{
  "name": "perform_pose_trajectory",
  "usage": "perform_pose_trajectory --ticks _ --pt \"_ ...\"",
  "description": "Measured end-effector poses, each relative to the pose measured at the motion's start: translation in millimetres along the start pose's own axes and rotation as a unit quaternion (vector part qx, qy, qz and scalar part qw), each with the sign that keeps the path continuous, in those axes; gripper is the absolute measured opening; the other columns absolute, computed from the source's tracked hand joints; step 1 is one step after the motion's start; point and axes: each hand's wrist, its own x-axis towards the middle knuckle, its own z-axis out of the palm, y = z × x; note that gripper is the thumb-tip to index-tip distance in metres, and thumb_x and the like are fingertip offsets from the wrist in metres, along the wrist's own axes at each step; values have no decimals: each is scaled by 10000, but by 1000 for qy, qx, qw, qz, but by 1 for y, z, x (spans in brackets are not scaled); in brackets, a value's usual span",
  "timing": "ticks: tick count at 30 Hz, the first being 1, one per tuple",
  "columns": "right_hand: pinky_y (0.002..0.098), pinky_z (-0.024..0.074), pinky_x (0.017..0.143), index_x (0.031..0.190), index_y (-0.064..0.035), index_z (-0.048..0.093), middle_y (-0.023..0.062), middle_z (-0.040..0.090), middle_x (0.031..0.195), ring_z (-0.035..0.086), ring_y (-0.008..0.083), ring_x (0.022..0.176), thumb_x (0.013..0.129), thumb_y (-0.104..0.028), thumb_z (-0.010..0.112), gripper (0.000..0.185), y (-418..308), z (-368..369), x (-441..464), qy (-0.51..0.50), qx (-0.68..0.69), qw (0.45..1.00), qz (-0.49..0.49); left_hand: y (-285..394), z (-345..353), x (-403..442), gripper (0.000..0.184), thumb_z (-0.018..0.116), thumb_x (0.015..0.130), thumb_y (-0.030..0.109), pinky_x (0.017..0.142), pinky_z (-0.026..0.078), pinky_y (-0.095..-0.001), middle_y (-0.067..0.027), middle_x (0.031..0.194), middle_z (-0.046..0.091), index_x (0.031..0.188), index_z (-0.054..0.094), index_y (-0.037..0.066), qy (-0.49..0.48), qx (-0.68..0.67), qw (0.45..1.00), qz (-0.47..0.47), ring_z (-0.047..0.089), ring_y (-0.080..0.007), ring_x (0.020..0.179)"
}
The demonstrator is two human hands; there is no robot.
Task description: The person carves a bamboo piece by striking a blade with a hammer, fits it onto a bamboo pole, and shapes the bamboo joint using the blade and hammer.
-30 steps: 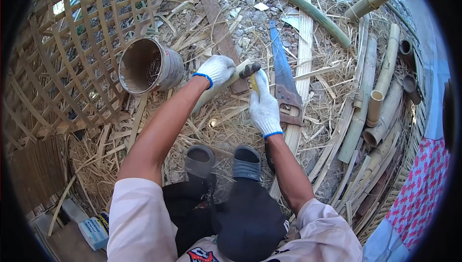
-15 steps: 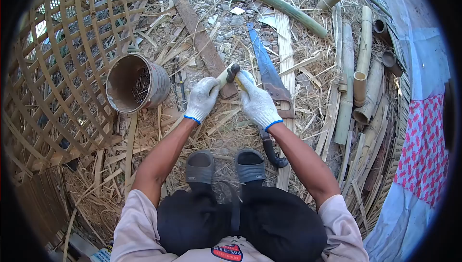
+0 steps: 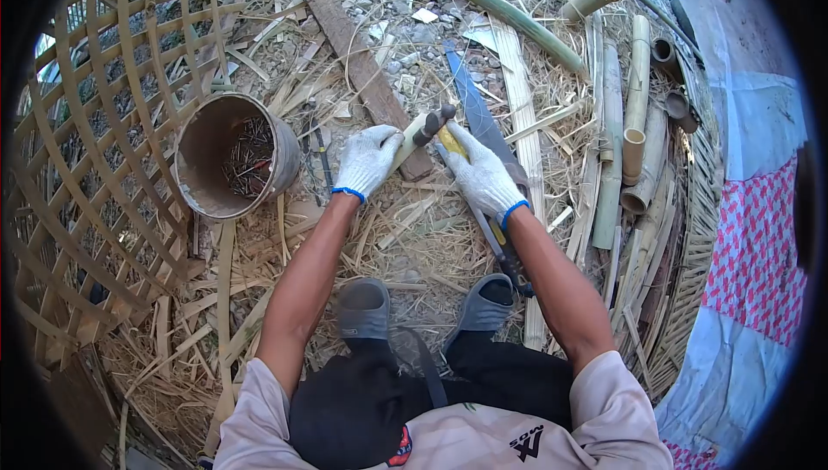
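Observation:
My left hand, in a white knit glove, is closed around a short pale piece of bamboo. My right hand, gloved the same way, grips a hammer by its yellow handle. The dark hammer head lies against the upper end of the bamboo piece, between both hands. Under and behind my right hand rests a handsaw with a blue blade; its handle is partly covered. A dark bar with a hooked end shows below my right wrist, partly hidden by the forearm.
A bucket holding many nails stands at left, beside a woven bamboo lattice. A brown board lies ahead. Cut bamboo tubes and a long pole lie right and ahead. Bamboo shavings and stones cover the ground.
The hammer has turned, so its head and yellow handle show more plainly. My right hand has shifted right and down. My right foot has moved outward, and the view has tilted slightly.

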Motion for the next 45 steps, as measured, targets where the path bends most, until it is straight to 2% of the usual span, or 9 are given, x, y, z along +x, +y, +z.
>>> perform_pose_trajectory --ticks 1,8,10,13,20,24,30,33,45 --pt "420 515 1125 1669 -100 462 264 659 1501 659 379 1380 1083 -214 595 612 -8 -1 -6 -23 45 994 92 -1 0 0 353 652 1041 310 969 569 -453 -198 1169 794 1203 800 33 3 -2 1000 -2 762 -372 1088" --pt "444 552 1047 1701 -255 434 316 700 1376 713 443 1248 1089 -156 591 640 -43 26 -29 107 38 993 32 -8 2 -2 201 718 997 188 901 587 -492 -180 1073 771 1129 800 60 11 54 994 95 749 -391 1011" --pt "465 554 1030 1695 -213 446 308 688 1372 702 464 1222 1074 -106 595 648 -61 27 -37 87 52 993 58 -12 12 -6 188 740 984 164 888 587 -470 -179 1059 773 1112 800 39 46 59 989 131 751 -386 996" --pt "474 545 1048 1662 -121 485 264 640 1414 661 438 1281 1022 -26 609 659 -46 37 -39 115 -10 990 -84 -14 21 -8 155 772 953 129 855 586 -473 -170 1013 756 1078 781 39 85 54 981 167 740 -378 959" --pt "495 527 1103 1615 -98 537 287 659 1418 641 447 1335 1009 -3 606 617 -46 35 -47 161 30 982 -96 -21 26 -6 114 779 935 101 836 577 -477 -137 982 742 1036 764 52 102 50 977 183 713 -365 931" --pt "478 516 1126 1609 -84 543 298 652 1435 624 462 1367 1014 6 595 604 -35 36 -32 118 -95 978 -144 -7 21 -6 111 775 953 128 837 574 -473 -135 965 735 1038 770 58 101 28 977 188 711 -361 930" --pt "464 486 1177 1603 -44 532 282 604 1518 612 449 1398 1026 -11 604 582 -26 43 -38 131 -42 985 -105 -15 25 -9 117 789 955 142 821 571 -482 -131 952 727 1032 753 63 109 45 972 201 704 -367 923" --pt "454 449 1233 1606 -24 522 256 556 1611 536 398 1512 1054 -47 608 559 -28 37 -40 102 67 992 37 -9 21 -7 127 781 950 126 843 570 -494 -140 969 729 1058 751 66 108 31 977 179 703 -367 953" --pt "455 415 1257 1629 -8 497 272 561 1600 554 409 1489 1012 -12 615 628 -13 52 -46 147 -35 988 -33 -5 31 -18 133 766 959 125 855 577 -474 -141 1053 765 1078 755 68 145 27 980 130 733 -364 973"
